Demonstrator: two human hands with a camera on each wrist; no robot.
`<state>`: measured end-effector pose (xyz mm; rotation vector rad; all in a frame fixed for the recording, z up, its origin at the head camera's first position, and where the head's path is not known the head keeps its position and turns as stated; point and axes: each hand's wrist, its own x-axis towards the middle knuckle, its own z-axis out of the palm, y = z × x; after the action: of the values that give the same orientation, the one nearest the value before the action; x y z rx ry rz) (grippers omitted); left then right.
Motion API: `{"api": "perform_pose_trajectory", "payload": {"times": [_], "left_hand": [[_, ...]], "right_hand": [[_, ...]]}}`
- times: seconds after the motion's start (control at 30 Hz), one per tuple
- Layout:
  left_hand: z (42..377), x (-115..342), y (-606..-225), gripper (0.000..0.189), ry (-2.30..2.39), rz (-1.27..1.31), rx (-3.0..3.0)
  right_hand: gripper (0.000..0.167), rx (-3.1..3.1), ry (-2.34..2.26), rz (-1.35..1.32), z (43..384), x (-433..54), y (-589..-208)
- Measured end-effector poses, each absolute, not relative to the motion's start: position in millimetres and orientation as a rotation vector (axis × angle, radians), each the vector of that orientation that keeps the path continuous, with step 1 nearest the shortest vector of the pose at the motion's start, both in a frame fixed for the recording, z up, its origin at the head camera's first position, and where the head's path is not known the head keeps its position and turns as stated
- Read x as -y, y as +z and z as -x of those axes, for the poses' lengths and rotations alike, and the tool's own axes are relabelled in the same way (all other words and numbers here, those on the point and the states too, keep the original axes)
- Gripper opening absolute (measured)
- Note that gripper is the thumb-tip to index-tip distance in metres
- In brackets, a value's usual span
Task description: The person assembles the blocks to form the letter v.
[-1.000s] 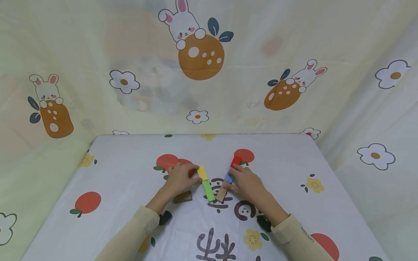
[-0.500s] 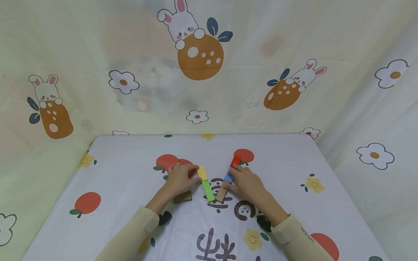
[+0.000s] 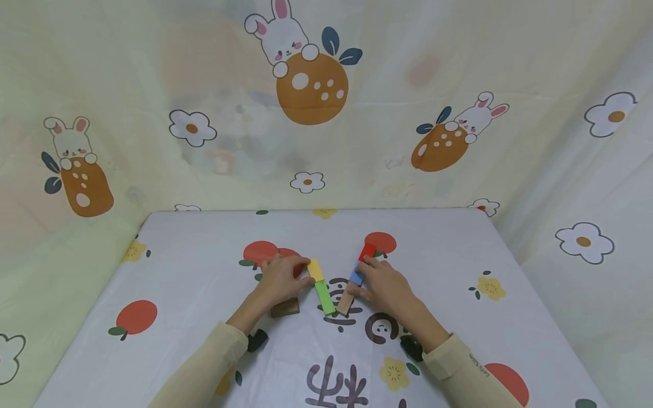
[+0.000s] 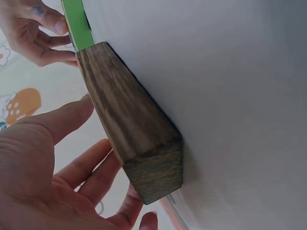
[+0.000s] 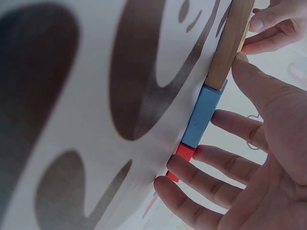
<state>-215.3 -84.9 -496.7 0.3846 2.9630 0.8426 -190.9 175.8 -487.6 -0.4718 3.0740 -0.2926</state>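
On the cloth in the head view, a yellow block (image 3: pixel 316 270) and a green block (image 3: pixel 325 298) lie end to end in a slanted row. My left hand (image 3: pixel 279 279) touches the yellow block's left side with thumb and index finger. A second row slants the other way: a red block (image 3: pixel 367 251), a blue block (image 3: pixel 356 275) and a tan wooden block (image 3: pixel 346 300). Along its right side rests my right hand (image 3: pixel 386 286); the right wrist view shows its fairly straight fingers (image 5: pixel 235 165) at the blocks' edge. The rows' near ends almost meet, making a V.
A dark brown wooden block (image 3: pixel 285 307) lies apart beside my left wrist and looms large in the left wrist view. Black devices (image 3: pixel 257 340) sit at both wrists. The printed white cloth (image 3: pixel 204 238) covers the table, with a patterned curtain (image 3: pixel 357 153) behind.
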Motion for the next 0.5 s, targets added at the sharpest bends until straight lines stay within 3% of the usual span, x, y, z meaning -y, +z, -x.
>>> {"api": "perform_pose_trajectory", "payload": {"times": [0.5], "left_hand": [[205,109,-493,0.041,0.963,-0.405,-2.944]], "right_hand": [[0.064,-3.058,-0.295,0.440,190,-174,-485]]}}
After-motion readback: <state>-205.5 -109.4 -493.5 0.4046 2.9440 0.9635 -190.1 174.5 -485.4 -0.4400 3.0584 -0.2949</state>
